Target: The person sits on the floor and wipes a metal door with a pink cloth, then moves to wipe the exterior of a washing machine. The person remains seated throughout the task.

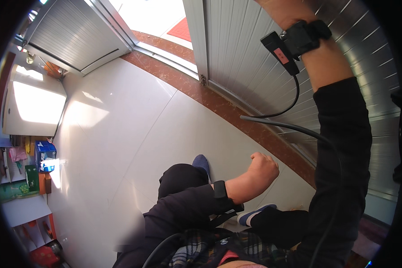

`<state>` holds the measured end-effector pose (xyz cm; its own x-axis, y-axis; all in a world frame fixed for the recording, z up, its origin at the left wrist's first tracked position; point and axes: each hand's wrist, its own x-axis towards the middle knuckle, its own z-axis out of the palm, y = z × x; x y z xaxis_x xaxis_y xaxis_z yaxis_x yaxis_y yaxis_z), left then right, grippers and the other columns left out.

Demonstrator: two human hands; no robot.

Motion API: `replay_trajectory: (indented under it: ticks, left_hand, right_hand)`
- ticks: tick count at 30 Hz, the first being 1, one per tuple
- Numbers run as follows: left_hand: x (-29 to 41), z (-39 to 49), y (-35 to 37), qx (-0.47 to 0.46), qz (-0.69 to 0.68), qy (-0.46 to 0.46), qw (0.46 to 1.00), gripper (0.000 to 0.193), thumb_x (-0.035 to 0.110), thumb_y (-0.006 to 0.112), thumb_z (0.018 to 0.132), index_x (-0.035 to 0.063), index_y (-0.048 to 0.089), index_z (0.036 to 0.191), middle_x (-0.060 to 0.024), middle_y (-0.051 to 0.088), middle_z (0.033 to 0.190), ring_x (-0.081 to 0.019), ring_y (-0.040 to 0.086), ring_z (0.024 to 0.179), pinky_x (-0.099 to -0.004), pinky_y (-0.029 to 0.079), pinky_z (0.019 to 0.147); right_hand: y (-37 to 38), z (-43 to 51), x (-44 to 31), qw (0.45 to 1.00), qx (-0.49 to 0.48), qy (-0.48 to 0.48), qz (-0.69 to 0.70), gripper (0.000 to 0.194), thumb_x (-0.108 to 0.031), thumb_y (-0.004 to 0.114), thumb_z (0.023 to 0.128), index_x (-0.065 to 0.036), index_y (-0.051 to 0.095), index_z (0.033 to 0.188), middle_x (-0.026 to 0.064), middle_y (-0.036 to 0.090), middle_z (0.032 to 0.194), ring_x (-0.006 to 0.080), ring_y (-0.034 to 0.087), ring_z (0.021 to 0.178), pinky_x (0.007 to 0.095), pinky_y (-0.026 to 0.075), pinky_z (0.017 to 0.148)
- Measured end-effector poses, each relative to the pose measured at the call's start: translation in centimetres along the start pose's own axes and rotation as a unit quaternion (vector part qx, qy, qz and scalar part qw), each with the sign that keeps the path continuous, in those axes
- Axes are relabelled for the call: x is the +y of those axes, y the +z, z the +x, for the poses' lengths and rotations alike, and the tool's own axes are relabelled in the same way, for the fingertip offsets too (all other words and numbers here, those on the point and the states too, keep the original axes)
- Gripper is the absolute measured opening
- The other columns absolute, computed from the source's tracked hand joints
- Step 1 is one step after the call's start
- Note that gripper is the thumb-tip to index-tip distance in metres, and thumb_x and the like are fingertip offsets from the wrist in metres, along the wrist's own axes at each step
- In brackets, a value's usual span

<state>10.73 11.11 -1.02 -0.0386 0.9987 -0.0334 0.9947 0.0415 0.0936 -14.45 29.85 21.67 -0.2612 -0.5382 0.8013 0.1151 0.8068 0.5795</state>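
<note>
My left hand [262,167] is curled into a loose fist in front of my body, over the tiled floor [144,127]. Nothing shows in it, though its palm side is hidden. A black band [220,190] circles the left wrist. My right arm [343,134] stretches up along the ribbed metal door panel [244,57], and the right hand is cut off by the top of the picture. On the right wrist sits a black strapped device [301,38] with a cable [288,125] looping back down the arm.
A doorway with a metal threshold [169,60] and a brown stone strip [221,100] crosses the floor. Another ribbed door panel [77,33] stands at upper left. A white cabinet [37,104], a blue box [45,155] and shelved goods line the left. A red mat [181,29] lies outside.
</note>
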Motion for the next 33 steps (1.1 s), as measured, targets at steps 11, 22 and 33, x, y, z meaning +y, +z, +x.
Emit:
replay_trajectory:
  ticks: [11,22,33]
  left_hand:
    - [0.5,-1.6,0.1,-0.124,-0.040,0.056,0.990,0.017,0.013,0.069,0.070,0.0071,0.069,0.086,-0.0077,0.065,0.082,-0.0236,0.063,0.074,-0.0396,0.042,0.061]
    - [1.0,-4.0,-0.3,-0.126,-0.059,0.095,0.986,0.012,0.010,0.070,0.068,0.0123,0.066,0.079,-0.0035,0.065,0.074,-0.0182,0.066,0.071,-0.0315,0.041,0.055]
    - [3.2,-5.0,-1.5,-0.047,-0.025,0.111,0.992,0.015,0.008,0.071,0.063,0.0130,0.061,0.073,-0.0026,0.061,0.068,-0.0171,0.064,0.066,-0.0295,0.039,0.055]
  right_hand:
    - [-2.6,-25.8,-12.7,0.902,-0.402,-0.112,0.111,0.020,-0.018,0.055,0.085,-0.015,0.065,0.102,0.0093,0.046,0.140,0.0226,0.046,0.127,0.0420,0.036,0.109]
    - [-20.3,-30.5,-3.7,0.892,-0.442,-0.008,0.088,0.031,-0.016,0.056,0.084,-0.023,0.068,0.112,-0.0027,0.052,0.140,0.0185,0.047,0.131,0.0323,0.041,0.105]
    - [-26.4,-15.5,7.1,0.945,-0.281,0.060,-0.154,0.045,-0.011,0.070,0.076,-0.014,0.062,0.120,0.0159,0.051,0.137,0.0343,0.044,0.131,0.0479,0.034,0.110]
